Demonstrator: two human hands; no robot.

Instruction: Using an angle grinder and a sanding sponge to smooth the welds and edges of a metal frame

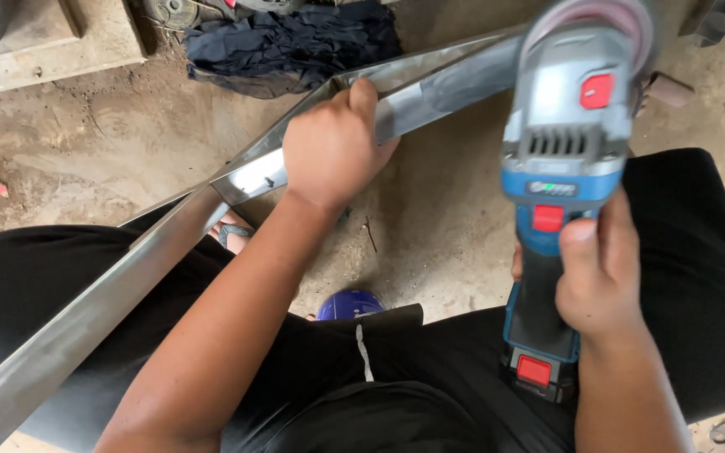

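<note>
Head view of a seated person at work over a dirt floor (94, 151). The left hand (333, 151) is wrapped closed around a bright, mitred frame of polished steel angle (455, 84) just beyond its corner joint. One leg of the frame runs from this hand up toward the right hand's side; the other leg descends past the left forearm across the lap. The right hand (602, 281) grips the handle of a blue-and-grey cordless angle grinder (564, 151), thumb near its red switch. The grinder's long axis points away from the body, its blurred head over the upper leg of the frame, just beside the left hand; contact cannot be judged. A dark crumpled cloth (291, 42) lies beyond the left hand.
</note>
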